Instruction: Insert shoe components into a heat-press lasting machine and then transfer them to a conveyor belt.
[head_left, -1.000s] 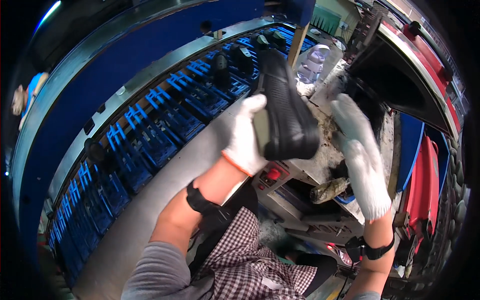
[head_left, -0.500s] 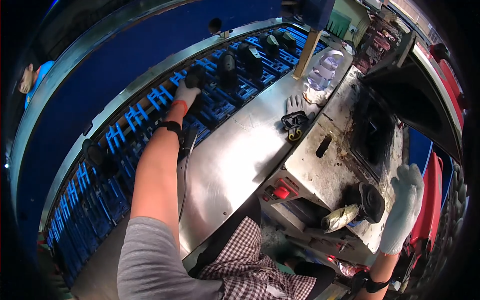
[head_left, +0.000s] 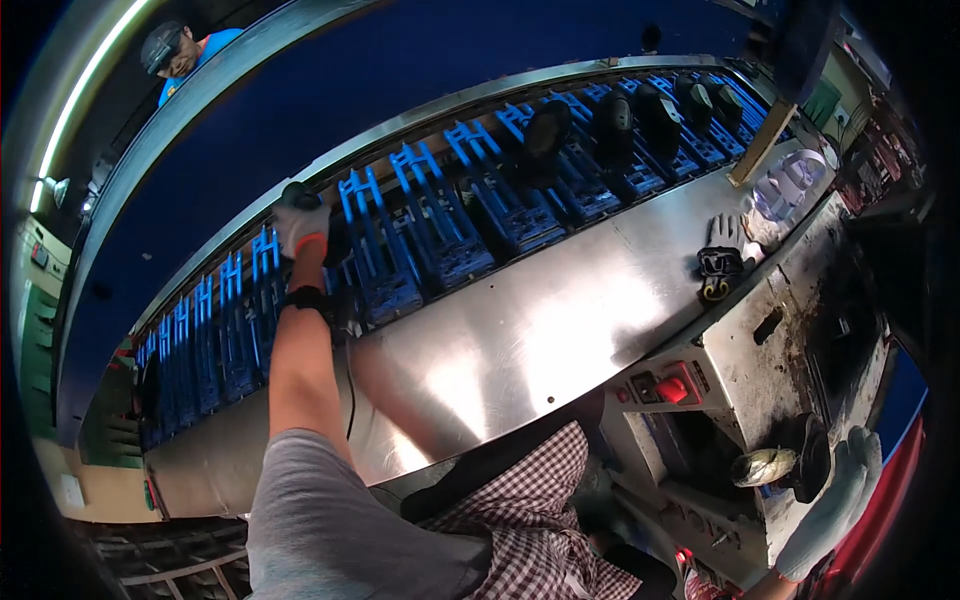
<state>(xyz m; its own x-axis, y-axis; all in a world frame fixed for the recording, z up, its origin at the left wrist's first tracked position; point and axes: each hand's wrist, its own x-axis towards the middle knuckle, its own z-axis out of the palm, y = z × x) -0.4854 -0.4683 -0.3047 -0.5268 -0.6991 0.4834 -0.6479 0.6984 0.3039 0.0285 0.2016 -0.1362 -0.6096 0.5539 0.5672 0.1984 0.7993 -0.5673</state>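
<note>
My left hand point(head_left: 300, 228), in a pale work glove with an orange cuff, is closed around a dark shoe-shaped piece point(head_left: 297, 194). That piece sits on the blue-barred rack point(head_left: 410, 210), partly hidden by my fingers. Further right along the same rack stand several similar dark pieces, the nearest being a black one point(head_left: 546, 130). My right hand point(head_left: 838, 500), also gloved in white, is held low at the right with fingers stretched out and nothing in it. Beside it, on the machine, lies a black shoe-shaped piece point(head_left: 812, 458) with a yellowish block point(head_left: 764, 467).
A shiny metal ledge point(head_left: 520, 330) runs before the rack. On its right end lie a grey-and-black glove point(head_left: 722, 258) and a clear plastic bottle point(head_left: 790, 187). A red switch point(head_left: 672, 389) juts from the stained machine. Behind the blue hood, a person point(head_left: 185, 52) stands.
My view has swung left. My left hand has let go of one dark piece and moved left along the rack to grip another. My right hand stays low, fingers stretched.
</note>
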